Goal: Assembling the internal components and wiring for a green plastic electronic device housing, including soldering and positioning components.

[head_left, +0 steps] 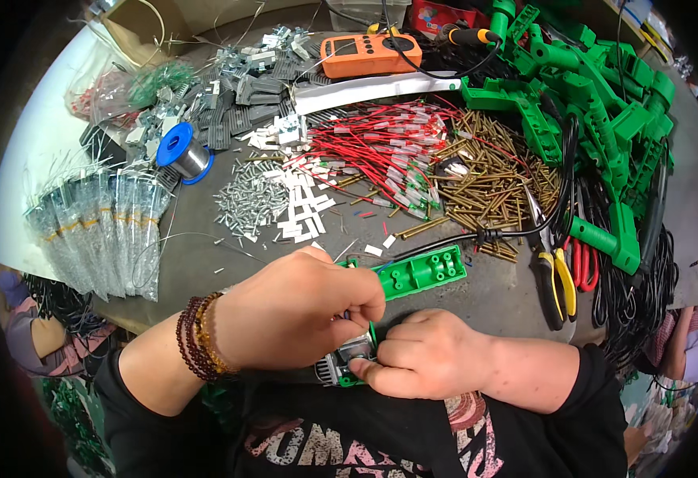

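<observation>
At the table's near edge both my hands meet over a small assembly (354, 350) with a grey ribbed metal part and green plastic edges. My left hand (301, 307), with beaded bracelets at the wrist, is closed in a pinch just above it; whatever lies between the fingertips is hidden. My right hand (425, 354) is closed around the assembly's right side, its thumb pressed on the metal part. Just beyond them a long green plastic housing (424, 272) lies on the table, partly behind my left hand. A black cable (452, 239) runs past its far side.
Beyond lie silver screws (249, 199), white blocks (305, 203), red wires (365, 147) and brass rods (492, 171). Yellow-black pliers (554, 279) and green housings (596, 103) are at right. Left are a solder spool (175, 146) and bubble-wrapped parts (106, 227). An orange multimeter (371, 54) sits at the back.
</observation>
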Demonstrator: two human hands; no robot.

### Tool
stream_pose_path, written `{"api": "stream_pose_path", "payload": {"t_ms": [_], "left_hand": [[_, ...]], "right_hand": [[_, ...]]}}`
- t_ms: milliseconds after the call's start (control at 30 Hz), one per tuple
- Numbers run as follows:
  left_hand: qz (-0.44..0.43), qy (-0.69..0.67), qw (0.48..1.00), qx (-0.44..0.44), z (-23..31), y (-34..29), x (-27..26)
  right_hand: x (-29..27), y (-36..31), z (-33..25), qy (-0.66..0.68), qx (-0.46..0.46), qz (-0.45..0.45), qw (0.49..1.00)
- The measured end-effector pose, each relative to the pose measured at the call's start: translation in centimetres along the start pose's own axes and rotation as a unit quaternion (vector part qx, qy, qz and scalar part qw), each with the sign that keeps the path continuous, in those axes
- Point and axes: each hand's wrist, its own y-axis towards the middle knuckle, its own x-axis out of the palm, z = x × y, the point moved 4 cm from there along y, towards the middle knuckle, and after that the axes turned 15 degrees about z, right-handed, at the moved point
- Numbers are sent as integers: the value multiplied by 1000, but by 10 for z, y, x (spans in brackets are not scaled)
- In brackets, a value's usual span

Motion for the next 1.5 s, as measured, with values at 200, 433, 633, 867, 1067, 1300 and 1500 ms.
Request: {"api": "stream_pose_path", "payload": {"t_ms": [200,433,633,867,1067,1300,1500], "left_hand": [[11,-22,1000,12,-3,-2,5],[-2,-44,999,-12,-5,-1,7],[18,49,998,-35,4,-3,7],[156,166,969,95,21,-8,-32],[-30,186,977,96,11,-6,-29],[-98,188,975,74,7,2,-28],[-65,178,968,161,4,8,-38]], "right_hand": [[1,-1,-2,-5,0,-1,1000],[4,-2,-1,7,-11,41,999],[-1,2,-2,-13,1,-28,1000],[1,1,-1,7,-2,0,1000],[0,1,0,18,-8,4,1000],[-2,1,-4,-10,0,-29,1000],[0,1,-2,5,-4,-9,1000]]}}
